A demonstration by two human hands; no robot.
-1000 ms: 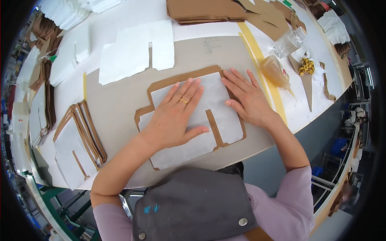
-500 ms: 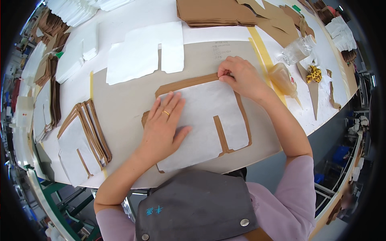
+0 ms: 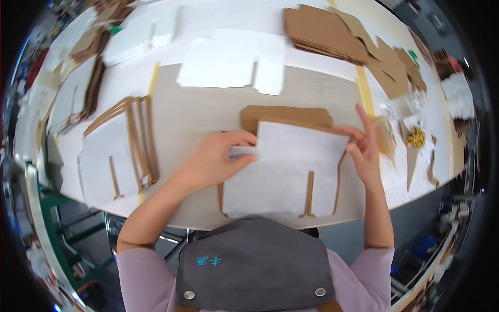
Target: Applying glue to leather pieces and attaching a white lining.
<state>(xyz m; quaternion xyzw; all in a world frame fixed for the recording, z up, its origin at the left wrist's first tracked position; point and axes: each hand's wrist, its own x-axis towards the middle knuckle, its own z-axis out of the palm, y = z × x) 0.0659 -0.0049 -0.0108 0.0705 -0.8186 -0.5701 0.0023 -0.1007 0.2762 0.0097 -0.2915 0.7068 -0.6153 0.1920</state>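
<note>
A white-faced brown panel [image 3: 286, 161] with a narrow slot lies in front of me, its top edge lifted off the brown piece [image 3: 286, 113] beneath. My left hand [image 3: 226, 158] pinches the panel's upper left edge between thumb and fingers. At the upper right corner, my right hand [image 3: 364, 148] pinches the panel with the thumb underneath, one finger pointing up. Straight ahead lies a white cut sheet [image 3: 223, 60] with a similar slot. To my left, several white-faced brown panels [image 3: 112, 156] overlap in a fanned row.
Brown cut pieces [image 3: 322, 34] are stacked at the far right. Nearer on the right are a clear plastic bottle [image 3: 405, 105], an amber squeeze bottle [image 3: 384, 138] and a yellow bunched item [image 3: 416, 138]. White sheets [image 3: 135, 41] sit at the far left. Yellow tape [image 3: 154, 78] marks the grey mat [image 3: 182, 119].
My left hand has gone from lying flat on the panel to pinching its left edge. The panel's top has come away from the brown piece below. My view has shifted.
</note>
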